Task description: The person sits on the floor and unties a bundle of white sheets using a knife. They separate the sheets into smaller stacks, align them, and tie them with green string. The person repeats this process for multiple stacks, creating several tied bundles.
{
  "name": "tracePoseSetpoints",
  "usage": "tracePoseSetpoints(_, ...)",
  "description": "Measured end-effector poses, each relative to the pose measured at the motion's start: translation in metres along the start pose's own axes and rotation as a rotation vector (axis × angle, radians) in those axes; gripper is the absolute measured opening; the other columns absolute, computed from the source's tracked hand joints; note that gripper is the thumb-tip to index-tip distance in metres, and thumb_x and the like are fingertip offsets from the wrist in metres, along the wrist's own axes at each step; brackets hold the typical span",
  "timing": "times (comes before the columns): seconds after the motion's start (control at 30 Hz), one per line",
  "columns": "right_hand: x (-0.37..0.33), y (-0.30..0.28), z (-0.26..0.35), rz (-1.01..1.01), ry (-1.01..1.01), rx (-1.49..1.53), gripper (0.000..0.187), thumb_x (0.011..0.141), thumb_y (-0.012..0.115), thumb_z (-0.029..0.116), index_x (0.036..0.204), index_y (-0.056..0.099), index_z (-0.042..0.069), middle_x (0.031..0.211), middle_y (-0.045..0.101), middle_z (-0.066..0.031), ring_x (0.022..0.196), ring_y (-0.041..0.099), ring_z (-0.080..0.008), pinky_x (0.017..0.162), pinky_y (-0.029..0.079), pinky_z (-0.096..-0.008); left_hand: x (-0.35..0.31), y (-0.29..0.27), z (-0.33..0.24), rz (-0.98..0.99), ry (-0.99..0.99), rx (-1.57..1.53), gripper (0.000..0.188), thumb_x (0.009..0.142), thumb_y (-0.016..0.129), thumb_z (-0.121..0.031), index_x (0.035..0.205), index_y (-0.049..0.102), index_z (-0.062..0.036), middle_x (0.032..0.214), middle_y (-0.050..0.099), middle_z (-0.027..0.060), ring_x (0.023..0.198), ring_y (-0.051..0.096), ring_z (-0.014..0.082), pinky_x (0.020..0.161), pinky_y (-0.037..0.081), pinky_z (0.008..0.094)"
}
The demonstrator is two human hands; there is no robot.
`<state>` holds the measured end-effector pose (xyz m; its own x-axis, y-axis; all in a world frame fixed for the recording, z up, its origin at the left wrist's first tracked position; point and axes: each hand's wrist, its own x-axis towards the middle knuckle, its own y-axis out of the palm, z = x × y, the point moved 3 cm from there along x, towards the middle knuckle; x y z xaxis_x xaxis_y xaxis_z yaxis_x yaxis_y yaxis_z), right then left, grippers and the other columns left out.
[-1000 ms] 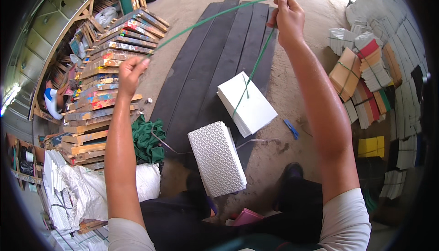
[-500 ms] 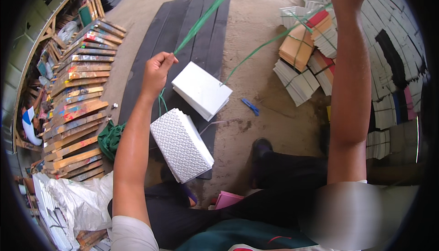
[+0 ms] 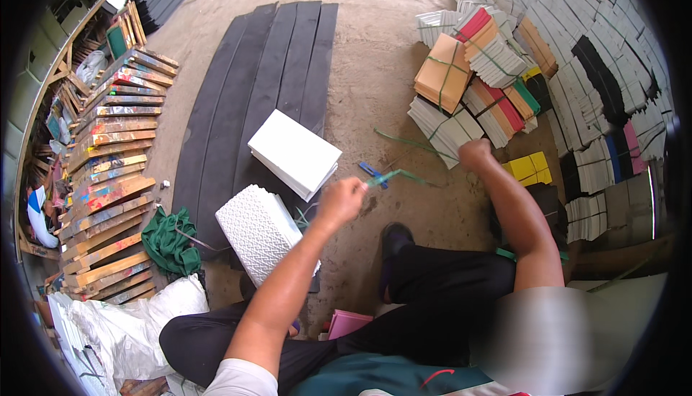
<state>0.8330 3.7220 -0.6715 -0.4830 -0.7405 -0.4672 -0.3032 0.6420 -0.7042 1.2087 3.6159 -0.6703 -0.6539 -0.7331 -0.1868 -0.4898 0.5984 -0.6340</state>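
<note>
Left hand [image 3: 341, 201] pinching green strap [image 3: 395, 175], right hand [image 3: 476, 154] fisted

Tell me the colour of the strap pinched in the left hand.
Green; the strap shows best in the head view, at the left hand.

Seated on the ground, legs folded, shoe [image 3: 395, 237] pointing forward. Left hand [image 3: 340, 201] raised just right of the patterned stack [image 3: 259, 230], pinching a strap [image 3: 393, 175] running rightward toward the right hand [image 3: 476, 154]. Plain stack [image 3: 295, 152] lying ahead of the patterned one, partly on the long boards [image 3: 267, 79]. Bundled stacks [image 3: 476, 72] ahead of the right hand. Wooden frames [image 3: 108, 172] far left, crumpled cloth [image 3: 169, 241] beside them.
</note>
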Motion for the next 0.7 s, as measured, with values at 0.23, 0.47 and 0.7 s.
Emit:
tracePoseSetpoints(0.23, -0.056, -0.045, 0.161, -0.027, -0.784, 1.237, 0.06, 0.094, 0.072, 0.055, 0.131, 0.066, 0.008, 0.128, 0.068, -0.0225, 0.119, 0.064, -0.0417, 0.098, 0.051, -0.0475, 0.009, 0.097, 0.021, 0.059, 0.072, -0.284, 0.025, 0.096, 0.066, -0.03, 0.094, 0.077, -0.0084, 0.092, 0.075, 0.0207, 0.089, 0.071, 0.0437, 0.077, 0.055, 0.0512)
tracePoseSetpoints(0.47, -0.046, 0.011, 0.095, -0.083, -0.628, 0.846, 0.027, 0.098, 0.067, 0.037, 0.101, 0.077, 0.012, 0.091, 0.075, -0.0132, 0.091, 0.072, -0.0352, 0.081, 0.054, -0.0486, 0.009, 0.096, 0.044, 0.265, -0.029, -0.379, 0.031, 0.103, 0.067, -0.029, 0.102, 0.079, 0.0004, 0.086, 0.075, 0.007, 0.077, 0.061, 0.0135, 0.075, 0.05, 0.0347)
tracePoseSetpoints(0.7, -0.007, 0.072, 0.049, -0.021, -0.428, 0.972, 0.029, 0.099, 0.068, 0.037, 0.097, 0.078, 0.01, 0.09, 0.075, -0.0143, 0.086, 0.072, -0.0347, 0.077, 0.054, -0.047, 0.046, 0.098, 0.073, 0.249, -0.18, -0.442, 0.028, 0.101, 0.069, -0.026, 0.102, 0.081, -0.0008, 0.086, 0.075, 0.0034, 0.079, 0.06, 0.0109, 0.076, 0.049, 0.0314)
